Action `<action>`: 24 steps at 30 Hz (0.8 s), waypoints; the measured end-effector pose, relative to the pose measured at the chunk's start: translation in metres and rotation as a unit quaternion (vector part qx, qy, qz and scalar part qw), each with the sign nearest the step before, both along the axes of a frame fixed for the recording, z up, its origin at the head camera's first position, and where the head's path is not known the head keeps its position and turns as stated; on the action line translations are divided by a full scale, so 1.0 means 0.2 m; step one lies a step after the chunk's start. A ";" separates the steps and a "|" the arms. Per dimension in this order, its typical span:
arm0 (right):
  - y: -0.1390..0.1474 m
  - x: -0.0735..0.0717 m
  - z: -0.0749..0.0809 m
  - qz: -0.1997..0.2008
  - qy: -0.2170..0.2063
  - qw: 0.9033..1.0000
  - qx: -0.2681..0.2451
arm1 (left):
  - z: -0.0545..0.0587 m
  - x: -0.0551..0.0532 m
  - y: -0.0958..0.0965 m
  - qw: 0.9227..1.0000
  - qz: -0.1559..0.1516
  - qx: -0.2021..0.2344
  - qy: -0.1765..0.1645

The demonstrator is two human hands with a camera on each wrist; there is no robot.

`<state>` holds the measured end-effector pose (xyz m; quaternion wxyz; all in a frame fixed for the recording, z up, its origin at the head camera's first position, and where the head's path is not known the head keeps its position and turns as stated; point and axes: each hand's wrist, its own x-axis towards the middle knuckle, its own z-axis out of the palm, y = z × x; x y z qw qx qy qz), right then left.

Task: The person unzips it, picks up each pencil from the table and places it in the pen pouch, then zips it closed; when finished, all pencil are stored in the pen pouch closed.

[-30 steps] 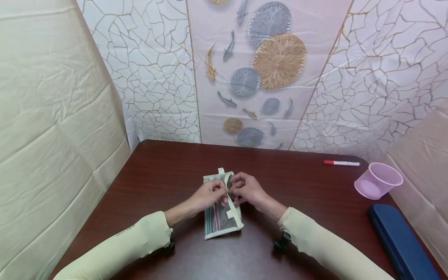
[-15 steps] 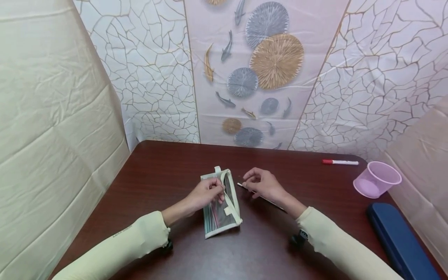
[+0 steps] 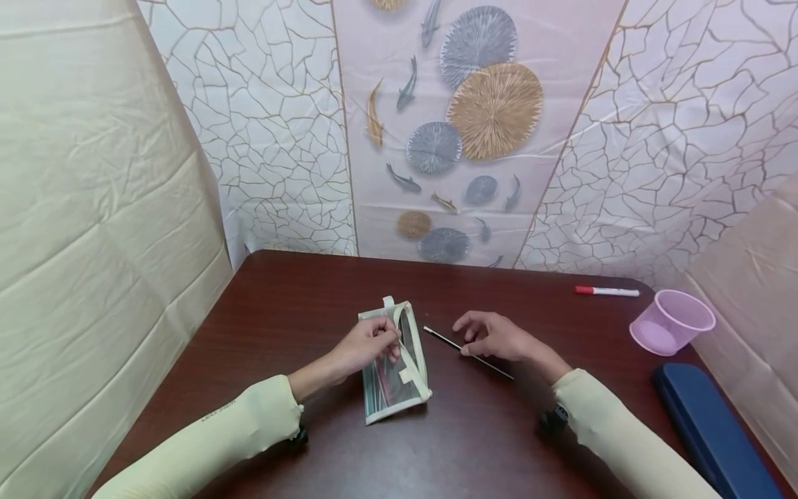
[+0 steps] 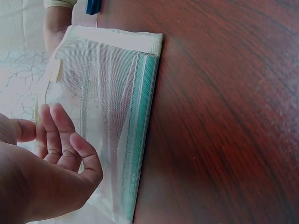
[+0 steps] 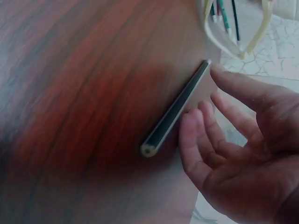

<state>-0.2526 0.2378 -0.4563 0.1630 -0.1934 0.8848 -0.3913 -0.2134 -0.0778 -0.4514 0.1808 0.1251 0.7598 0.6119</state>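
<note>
A mesh zip pencil pouch (image 3: 399,395) with cream edging lies on the table, its mouth gaping on the right side. My left hand (image 3: 364,346) pinches the pouch's near lip between thumb and fingers. Through the mesh in the left wrist view, long thin items show inside the pouch (image 4: 107,93). To the pouch's right a black pencil (image 3: 444,339) with a white end lies slantwise on the table. My right hand (image 3: 495,336) hovers beside the pencil with relaxed, parted fingers. In the right wrist view nothing sits between that hand's thumb and fingers, and the pencil (image 5: 175,109) lies alongside them.
A red-capped white marker (image 3: 607,291) lies at the back right. A pink cup (image 3: 673,322) and a long blue case (image 3: 717,430) stand along the table's right edge. Patterned cloth (image 3: 287,138) hangs behind the table.
My right hand has come out of the pouch's mouth with the pencil, laid it on the table and let go, then shifted right. My left hand has kept its pinch on the pouch.
</note>
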 end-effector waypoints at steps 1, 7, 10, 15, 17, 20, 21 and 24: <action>0.00 0.00 -0.01 0.010 0.004 1.000 0.012 | 0.00 0.00 0.00 1.000 0.000 0.001 0.000; -0.03 0.01 -0.01 0.029 0.067 0.993 0.091 | 0.00 0.00 0.00 1.000 -0.003 0.001 -0.001; -0.06 0.02 0.00 0.027 0.085 0.990 0.111 | -0.01 -0.01 0.00 1.000 -0.005 0.000 -0.001; -0.09 0.02 0.01 0.022 0.079 0.988 0.128 | 0.00 -0.01 0.00 1.000 -0.006 0.002 0.000; -0.09 0.01 0.02 0.020 0.078 0.987 0.140 | 0.00 -0.01 0.00 1.000 -0.006 0.004 0.001; -0.10 0.00 0.03 0.016 0.083 0.985 0.153 | 0.01 -0.01 0.00 1.000 -0.006 0.003 0.001; -0.10 0.00 0.04 0.014 0.087 0.984 0.155 | 0.00 0.00 0.00 1.000 -0.006 0.004 0.001; -0.12 -0.01 0.07 -0.003 0.098 0.985 0.144 | 0.00 0.00 -0.01 1.000 -0.005 0.006 0.000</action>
